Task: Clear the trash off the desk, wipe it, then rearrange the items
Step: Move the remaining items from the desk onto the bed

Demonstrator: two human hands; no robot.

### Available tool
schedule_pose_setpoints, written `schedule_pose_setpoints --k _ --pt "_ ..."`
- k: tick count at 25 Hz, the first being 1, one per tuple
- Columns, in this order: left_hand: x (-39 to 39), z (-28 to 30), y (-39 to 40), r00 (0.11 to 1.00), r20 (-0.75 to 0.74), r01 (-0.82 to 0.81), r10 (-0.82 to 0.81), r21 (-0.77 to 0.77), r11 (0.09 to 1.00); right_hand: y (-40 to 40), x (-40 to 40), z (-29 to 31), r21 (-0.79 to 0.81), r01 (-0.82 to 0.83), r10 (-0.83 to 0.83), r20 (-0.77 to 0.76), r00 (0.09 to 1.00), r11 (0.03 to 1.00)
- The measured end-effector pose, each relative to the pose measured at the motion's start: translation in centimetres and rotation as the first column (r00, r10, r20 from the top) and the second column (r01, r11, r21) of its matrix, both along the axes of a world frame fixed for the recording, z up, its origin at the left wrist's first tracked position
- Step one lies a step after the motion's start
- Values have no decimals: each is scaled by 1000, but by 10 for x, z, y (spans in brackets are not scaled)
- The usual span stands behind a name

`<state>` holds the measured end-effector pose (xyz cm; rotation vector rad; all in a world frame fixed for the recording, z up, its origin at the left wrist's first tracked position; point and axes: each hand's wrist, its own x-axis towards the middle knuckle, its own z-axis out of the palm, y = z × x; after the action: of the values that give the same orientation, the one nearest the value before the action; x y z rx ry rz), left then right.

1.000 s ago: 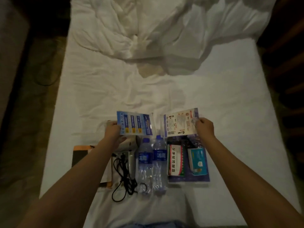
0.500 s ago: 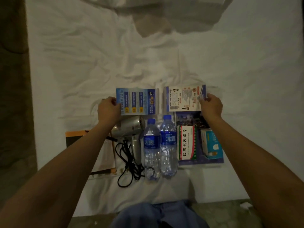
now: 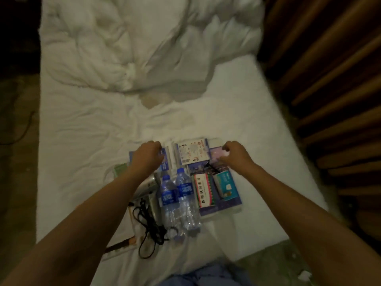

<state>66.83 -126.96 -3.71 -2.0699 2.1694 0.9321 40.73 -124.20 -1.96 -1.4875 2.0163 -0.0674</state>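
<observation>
- Both packets now down flat on the white sheet (image 3: pixel 237 120) at the far end of the row, where half a second ago still pinched at their outer edges and a second ago held lifted above the other items.
- Blue packet (image 3: pixel 166 162) lying far-left, mostly under the left hand (image 3: pixel 147 154); white leaflet packet (image 3: pixel 191 152) just right of it, in plain sight.
- Left hand resting over the blue packet, fingers curled down; whether still pinching or only pressing, cannot tell, knuckles in the way.
- Right hand (image 3: pixel 235 152) off the leaflet packet and hovering right of it, fingers loosely curled, holding nothing visible.
- Judged from this: placing step about finished, rearranging well along, items lined up in a block.
- Near row: two water bottles (image 3: pixel 179 195) side by side in the middle, red-and-white box (image 3: pixel 204 190) and teal box (image 3: pixel 225 185) to their right on a purple folder (image 3: pixel 226 205).
- Hair dryer (image 3: pixel 151 186) partly behind the left forearm, black cord (image 3: pixel 150 226) trailing near.
- Flat thing at the near-left mostly covered by the arm; identity unclear.
- Small greenish item (image 3: pixel 120 169) left of the forearm, too dim to name.
- Print on packets blurred, light dim throughout.
</observation>
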Motion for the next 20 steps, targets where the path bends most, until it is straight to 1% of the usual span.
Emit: schedule_pose_setpoints --k 3,5,9,12,14,16,18,20 --pt "-46 47 14 986 12 165 -165 -109 980 33 -26 50 17 -63 64 -37 997 998" --pt "-81 76 33 957 34 288 -286 -170 942 61 -47 79 18 -45 46 -70 996 999" --pt "-154 124 74 869 84 494 -487 -191 848 134 -95 131 -58 39 -45 -112 993 998" --pt "-225 156 120 789 119 612 -603 -239 753 217 -145 162 -124 152 -168 -129 977 981" --pt "-281 178 170 711 137 698 -689 -260 668 284 -182 182 -141 243 -263 -144 954 960" --pt "-337 198 233 608 143 782 -781 -280 557 354 -219 198 -132 343 -362 -164 918 930" --pt "-394 215 308 456 154 864 -877 -313 394 433 -250 211 -129 451 -468 -178 865 883" --pt "-442 227 378 305 151 911 -940 -335 242 505 -270 223 -129 550 -565 -187 804 825"
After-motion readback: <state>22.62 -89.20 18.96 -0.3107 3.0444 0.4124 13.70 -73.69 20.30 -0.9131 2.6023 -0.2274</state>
